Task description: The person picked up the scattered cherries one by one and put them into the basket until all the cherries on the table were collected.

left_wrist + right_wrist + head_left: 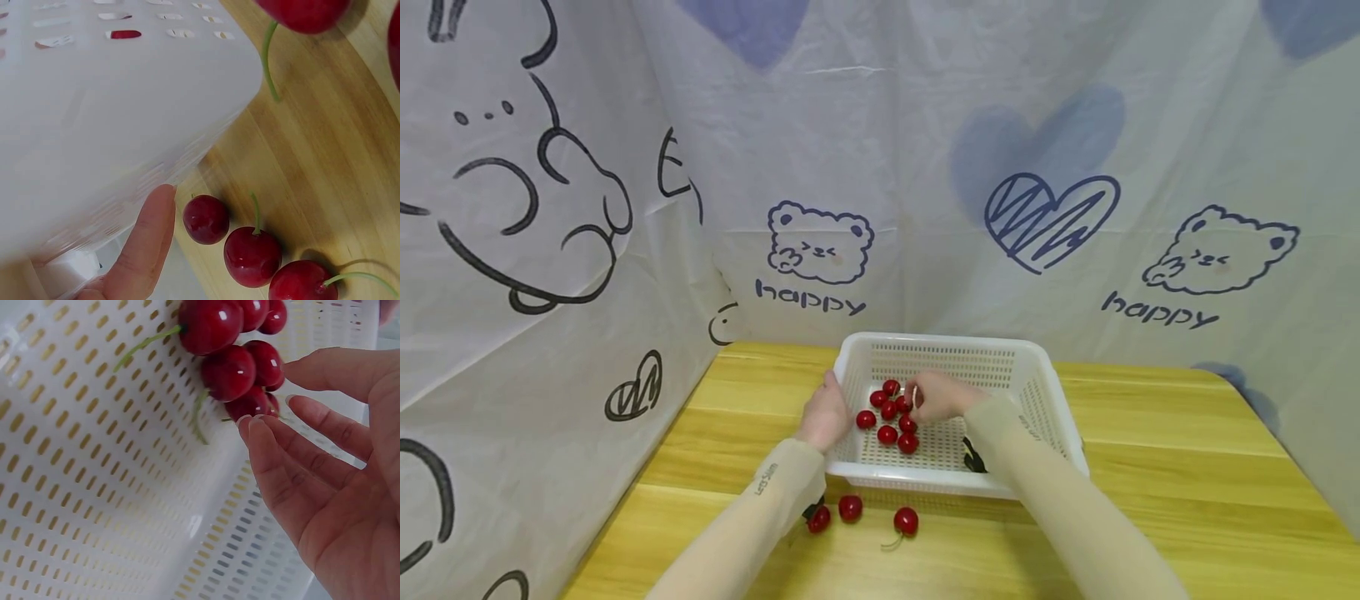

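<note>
A white perforated basket [925, 477] holds several red cherries [907, 442] towards its left side. My left hand [826, 417] touches the basket's left end; in the left wrist view a straight finger [147, 244] lies against the outer wall. Inside the basket, my right hand [943, 397] reaches to the cherries from the right. The right wrist view shows this hand [344, 462] with fingers spread and loosely bent, fingertips at the edge of the bunch of cherries [230, 372], none visibly gripped. Some cherries there have green stems.
In front of the basket, cherries [906, 522] lie on the wooden table [1157, 492], one of them beside the left sleeve. A small dark object [973, 457] shows by the right sleeve. Printed white sheeting [925, 150] stands behind the table and at its left.
</note>
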{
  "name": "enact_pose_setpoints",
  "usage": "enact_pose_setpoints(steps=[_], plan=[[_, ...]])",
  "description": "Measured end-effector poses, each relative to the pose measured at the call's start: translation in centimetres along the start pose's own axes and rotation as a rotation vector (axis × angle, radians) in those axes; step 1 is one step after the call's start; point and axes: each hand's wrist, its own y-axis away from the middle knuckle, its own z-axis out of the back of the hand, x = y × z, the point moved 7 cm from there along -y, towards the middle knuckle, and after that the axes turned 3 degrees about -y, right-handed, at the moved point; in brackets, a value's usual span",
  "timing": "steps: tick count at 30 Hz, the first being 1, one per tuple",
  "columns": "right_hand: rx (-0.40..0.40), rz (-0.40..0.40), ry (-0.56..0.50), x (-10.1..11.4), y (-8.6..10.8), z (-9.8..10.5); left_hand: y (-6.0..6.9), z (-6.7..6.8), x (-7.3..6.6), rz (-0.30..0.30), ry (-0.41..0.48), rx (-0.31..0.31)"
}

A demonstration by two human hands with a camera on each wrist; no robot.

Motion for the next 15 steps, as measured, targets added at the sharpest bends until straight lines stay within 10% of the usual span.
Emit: enact_pose_setpoints(steps=[15], plan=[[-0.104,0.116,0.012,2.6,2.6,4.0,0.0,0.2,-0.3,-0.023,-0.025,-0.026]])
